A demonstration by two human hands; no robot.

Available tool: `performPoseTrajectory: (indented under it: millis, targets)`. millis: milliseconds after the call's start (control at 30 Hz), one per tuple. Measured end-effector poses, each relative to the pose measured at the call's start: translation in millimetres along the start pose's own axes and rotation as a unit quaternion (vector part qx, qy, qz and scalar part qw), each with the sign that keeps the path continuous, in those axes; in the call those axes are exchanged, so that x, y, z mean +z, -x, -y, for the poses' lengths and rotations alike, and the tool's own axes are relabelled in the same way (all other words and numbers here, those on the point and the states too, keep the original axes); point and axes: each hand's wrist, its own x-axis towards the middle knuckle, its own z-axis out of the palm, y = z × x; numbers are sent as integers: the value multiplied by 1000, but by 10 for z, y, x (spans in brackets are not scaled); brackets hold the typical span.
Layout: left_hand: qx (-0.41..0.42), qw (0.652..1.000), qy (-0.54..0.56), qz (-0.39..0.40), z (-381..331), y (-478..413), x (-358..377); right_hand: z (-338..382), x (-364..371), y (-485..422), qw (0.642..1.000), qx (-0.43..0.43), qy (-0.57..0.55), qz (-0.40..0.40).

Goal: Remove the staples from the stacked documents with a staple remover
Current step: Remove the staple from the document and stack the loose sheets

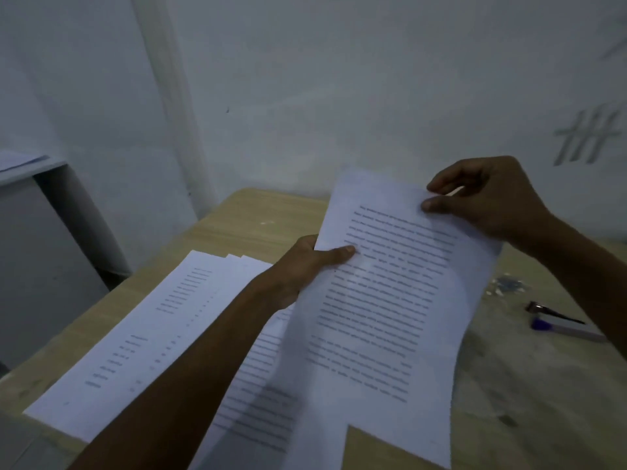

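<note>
I hold a printed document [390,300] lifted above the wooden table [244,215]. My left hand [305,266] grips its left edge with the thumb on top. My right hand [485,198] pinches its top right corner between thumb and fingers. A spread stack of printed sheets [135,340] lies flat on the table's left part, partly under my left forearm. The staple remover [553,313], dark metal with a purple-and-white body, lies on the table to the right, untouched. A small pile of pulled staples [507,284] sits just behind it.
A white wall rises right behind the table. A grey cabinet [40,249] stands to the left, beyond the table's left edge. The table surface at the right is scuffed and stained.
</note>
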Motion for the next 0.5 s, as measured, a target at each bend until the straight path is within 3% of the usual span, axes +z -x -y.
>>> performPoseTrajectory:
  millis: [100,167,200,300,367,500]
  targets:
    - [23,999,24,12,-89,-90,239,-27,-298,140,991,-9,62,-122]
    - [33,998,51,14,-149,-137,350,-86,-482,269,981,56,28,-183]
    - [39,997,63,20,-212,-173,456,-96,-618,378,977,104,-21,-187]
    - [67,994,86,23,-380,-230,705,-104,-774,735,956,178,-221,-81]
    - [90,991,96,12,-468,-242,855,-139,-735,943,955,147,-251,-55]
    - [151,985,85,-8,-685,-217,1253,-60,-898,1124,958,65,-187,-208]
